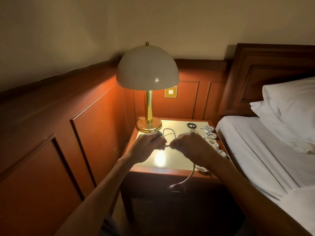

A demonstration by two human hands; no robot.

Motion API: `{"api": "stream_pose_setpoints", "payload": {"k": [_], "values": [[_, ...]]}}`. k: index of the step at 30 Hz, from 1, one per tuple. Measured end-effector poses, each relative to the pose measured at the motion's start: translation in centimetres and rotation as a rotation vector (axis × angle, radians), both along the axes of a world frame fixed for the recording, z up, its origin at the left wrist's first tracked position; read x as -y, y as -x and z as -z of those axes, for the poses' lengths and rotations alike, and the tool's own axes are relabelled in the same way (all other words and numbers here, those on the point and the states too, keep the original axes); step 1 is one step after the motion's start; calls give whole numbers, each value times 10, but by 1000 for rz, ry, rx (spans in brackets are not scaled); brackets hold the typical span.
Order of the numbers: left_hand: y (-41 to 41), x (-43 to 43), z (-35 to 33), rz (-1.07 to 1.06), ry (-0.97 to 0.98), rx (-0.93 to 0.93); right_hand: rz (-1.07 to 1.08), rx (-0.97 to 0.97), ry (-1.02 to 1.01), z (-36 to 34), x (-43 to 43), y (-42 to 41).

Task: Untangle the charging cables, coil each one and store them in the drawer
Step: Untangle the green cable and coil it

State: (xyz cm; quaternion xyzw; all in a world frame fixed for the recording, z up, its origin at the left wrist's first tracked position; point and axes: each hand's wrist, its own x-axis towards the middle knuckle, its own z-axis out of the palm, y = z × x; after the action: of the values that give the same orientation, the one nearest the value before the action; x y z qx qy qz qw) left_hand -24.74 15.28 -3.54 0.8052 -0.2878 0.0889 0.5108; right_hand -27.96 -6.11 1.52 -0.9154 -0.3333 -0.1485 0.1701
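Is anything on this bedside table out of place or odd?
Yes: the grey cable held by the left hand and right hand trails over the front edge of the table, plug dangling. White cables crowd its right edge.

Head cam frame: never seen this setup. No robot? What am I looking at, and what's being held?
No robot here. A person wears one wide-angle camera on the head, looking down at their own hands. The left hand and the right hand each grip a dark cable with curled fingers above a nightstand; its loop shows just beyond them. A lamp stands at the back left. Small white cable bundles and a black coil lie along the right side. One cable end hangs over the front edge.
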Motion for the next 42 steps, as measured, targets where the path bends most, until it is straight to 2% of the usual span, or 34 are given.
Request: {"api": "stream_pose_setpoints", "payload": {"k": [2, 4, 6, 9, 13, 15, 17, 21, 24, 28, 31, 34, 38, 39, 42], "values": [[7, -2, -10, 167, 33, -286, 9, 60, -20, -16, 12, -8], [15, 1, -20, 285, 46, -421, -31, 100, -89, -25, 18, -15], [21, 4, -29, 409, 192, -515, -44, 109, -141, -30, 18, -22], [27, 5, -38, 536, 442, -523, -39, 101, -339, -27, 14, -31], [34, 11, -49, 584, 773, -581, 28, -162, -696, -5, -7, -28], [32, 16, -51, 617, 982, -646, 35, -280, -799, 5, -24, -18], [29, 22, -51, 558, 1121, -586, 25, -314, -827, 11, -38, -9], [27, 37, -50, 161, 1262, -447, 75, -249, -734, 20, -53, -3], [21, 40, -45, -19, 1188, -321, 145, -216, -618, 26, -56, -5], [8, 34, -34, -290, 854, -144, 178, -248, -564, 29, -59, 4], [6, 37, -21, -346, 610, -9, 174, -126, -406, 29, -54, 3], [6, 36, -13, -331, 431, -2, 182, -2, -251, 27, -46, 0], [2, 26, -15, -325, 807, -386, 226, -3, -212, 29, -38, 5], [0, 21, -16, -310, 905, -435, 248, 13, -201, 32, -36, 7], [-6, 13, -15, -325, 1366, -761, 281, 17, -226, 37, -31, 10]]}}
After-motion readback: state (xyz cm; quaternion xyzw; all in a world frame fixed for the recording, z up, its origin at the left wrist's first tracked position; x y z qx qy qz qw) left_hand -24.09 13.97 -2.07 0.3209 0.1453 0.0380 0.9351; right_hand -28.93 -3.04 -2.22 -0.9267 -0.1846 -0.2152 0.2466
